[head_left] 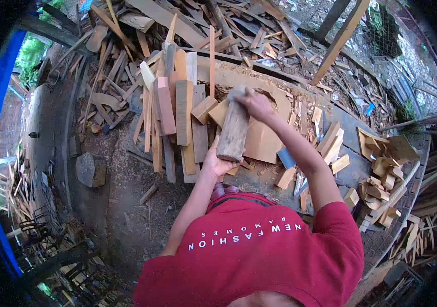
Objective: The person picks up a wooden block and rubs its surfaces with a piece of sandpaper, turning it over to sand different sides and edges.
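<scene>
My left hand grips the near end of a weathered grey wood block from below, its fingers wrapped round the underside. At the block's far end, my right hand is closed over a small pale grey piece lying against the wood. What that piece is, I cannot make out; the hand is slightly blurred. Under the block lies a wide light-brown board on the bench. Just left of the block stands a short wood offcut.
Long planks lean at the bench's left side. Offcuts are heaped at the right, near a blue piece. Scrap wood covers the ground beyond the bench. A stone-like block sits on the floor at left.
</scene>
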`<state>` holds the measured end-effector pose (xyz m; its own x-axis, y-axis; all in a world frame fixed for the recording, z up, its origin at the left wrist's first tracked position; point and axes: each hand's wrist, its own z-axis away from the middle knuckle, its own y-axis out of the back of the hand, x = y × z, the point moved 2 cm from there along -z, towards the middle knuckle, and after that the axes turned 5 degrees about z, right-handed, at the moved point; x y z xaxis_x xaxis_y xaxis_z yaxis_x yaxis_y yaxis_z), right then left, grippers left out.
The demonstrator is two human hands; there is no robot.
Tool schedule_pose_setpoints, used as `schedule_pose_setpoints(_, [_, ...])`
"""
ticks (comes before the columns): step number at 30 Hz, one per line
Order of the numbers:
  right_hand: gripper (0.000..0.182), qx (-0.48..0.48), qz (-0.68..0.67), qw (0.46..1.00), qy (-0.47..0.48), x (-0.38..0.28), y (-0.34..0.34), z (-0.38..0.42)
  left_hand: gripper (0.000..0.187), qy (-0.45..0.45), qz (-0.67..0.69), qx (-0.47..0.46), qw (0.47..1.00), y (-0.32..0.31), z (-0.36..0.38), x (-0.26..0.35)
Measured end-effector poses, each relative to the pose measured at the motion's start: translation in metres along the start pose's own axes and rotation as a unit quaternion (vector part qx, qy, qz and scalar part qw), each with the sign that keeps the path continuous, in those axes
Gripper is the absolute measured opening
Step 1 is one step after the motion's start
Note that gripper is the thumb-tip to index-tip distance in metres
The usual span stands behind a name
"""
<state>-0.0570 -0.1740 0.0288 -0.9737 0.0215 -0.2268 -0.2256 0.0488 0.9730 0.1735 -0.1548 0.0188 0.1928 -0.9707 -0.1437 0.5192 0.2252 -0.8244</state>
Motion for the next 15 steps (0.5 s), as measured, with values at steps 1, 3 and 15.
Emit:
schedule_pose_setpoints(1, [0.043, -0.001, 0.009, 0.998, -0.061, 0.01, 0.001, -0.008, 0.064, 0.001, -0.001, 0.001, 1.0, -0.001, 0.001, 0.0])
schedule_pose_setpoints(3, [0.043, -0.003, 0.017, 0.992, -0.125, 0.02, -0.004, -0.012, 0.064, -0.002, 0.004, 0.004, 1.0, -0.004, 0.003, 0.0])
schedule_pose_setpoints(15, [0.027, 0.223, -0.424, 0.815, -0.326, -0.031, 0.004, 0.113, 0.052, -0.036, -0.158, 0.026, 0.986, -0.019, 0.008, -0.007])
